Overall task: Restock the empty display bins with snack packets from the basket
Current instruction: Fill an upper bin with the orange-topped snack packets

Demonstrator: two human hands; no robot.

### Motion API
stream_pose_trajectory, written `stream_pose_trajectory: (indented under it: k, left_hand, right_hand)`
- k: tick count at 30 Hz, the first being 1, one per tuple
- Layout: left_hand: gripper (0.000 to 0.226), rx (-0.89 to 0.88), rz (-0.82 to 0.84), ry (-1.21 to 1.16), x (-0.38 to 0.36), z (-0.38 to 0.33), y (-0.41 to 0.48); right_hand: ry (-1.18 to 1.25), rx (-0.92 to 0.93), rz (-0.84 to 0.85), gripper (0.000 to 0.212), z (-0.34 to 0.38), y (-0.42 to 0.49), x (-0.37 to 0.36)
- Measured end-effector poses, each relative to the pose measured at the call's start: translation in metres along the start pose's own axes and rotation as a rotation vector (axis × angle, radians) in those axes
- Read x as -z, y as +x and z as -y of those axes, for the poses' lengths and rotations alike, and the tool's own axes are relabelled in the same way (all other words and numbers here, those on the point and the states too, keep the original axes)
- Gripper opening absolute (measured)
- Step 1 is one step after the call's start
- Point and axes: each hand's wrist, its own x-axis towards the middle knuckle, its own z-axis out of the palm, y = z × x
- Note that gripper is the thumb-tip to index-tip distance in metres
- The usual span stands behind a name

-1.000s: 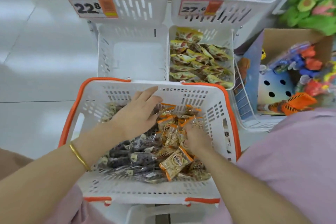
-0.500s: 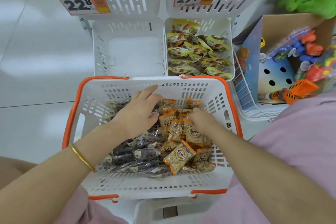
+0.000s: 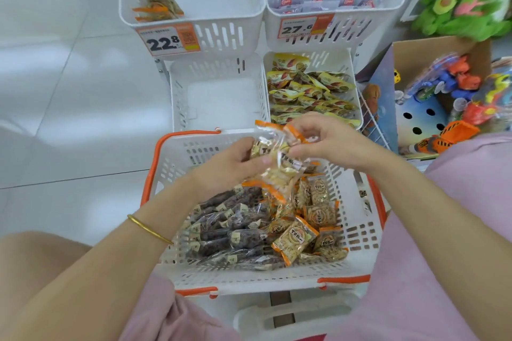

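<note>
Holding a bunch of orange-edged snack packets [image 3: 277, 159] over the far edge of the basket [image 3: 357, 232], the left hand [image 3: 230, 167] and right hand [image 3: 331, 144] both have their grip on it. Dark packets [image 3: 221, 230] fill the basket's left side, orange ones [image 3: 318, 216] its right. Four bins [image 3: 346, 33] stand beyond: one empty bin [image 3: 216, 72], near left, three with packets.

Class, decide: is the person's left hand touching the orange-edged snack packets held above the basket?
Touching. The head view shows the left hand gripping the orange-edged snack packets, its fingers curled round the wrappers.
</note>
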Motion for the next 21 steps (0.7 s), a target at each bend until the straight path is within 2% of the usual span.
stream_pose_trajectory:
  k: [2, 6, 7, 9, 11, 14, 16, 18, 21]
  left_hand:
    - [0.016, 0.015, -0.061, -0.071, 0.005, -0.002, -0.002]
    - [0.018, 0.05, -0.115, -0.165, 0.012, -0.004, -0.004]
    - [0.023, 0.057, -0.099, -0.192, 0.013, -0.005, -0.004]
    - [0.047, 0.052, -0.064, -0.216, 0.013, -0.009, -0.004]
    - [0.062, 0.026, -0.057, -0.08, 0.011, -0.016, -0.007]
    - [0.054, -0.031, -0.103, 0.068, 0.017, -0.029, -0.005]
    - [0.045, -0.056, -0.1, 0.056, 0.031, -0.038, -0.002]
    - [0.047, -0.078, -0.126, 0.057, 0.054, -0.048, 0.003]
    - [0.053, -0.156, -0.245, 0.122, 0.096, -0.06, 0.019]
  right_hand:
    - [0.097, -0.038, -0.023, 0.012, -0.002, -0.002, 0.007]
    - [0.108, -0.011, -0.06, 0.015, 0.003, -0.001, 0.008]
    - [0.079, 0.02, -0.078, 0.014, 0.006, 0.001, 0.006]
    - [-0.022, 0.064, -0.13, 0.014, 0.013, 0.006, 0.002]
    - [-0.069, 0.101, -0.155, 0.014, 0.021, 0.011, 0.0]
    - [-0.04, 0.135, -0.137, 0.025, 0.035, 0.023, 0.001]
    - [0.124, 0.105, -0.102, 0.038, 0.045, 0.035, 0.007]
    - [0.261, 0.068, -0.01, 0.052, 0.056, 0.054, 0.014]
    - [0.191, 0.112, 0.047, 0.033, 0.086, 0.098, 0.022]
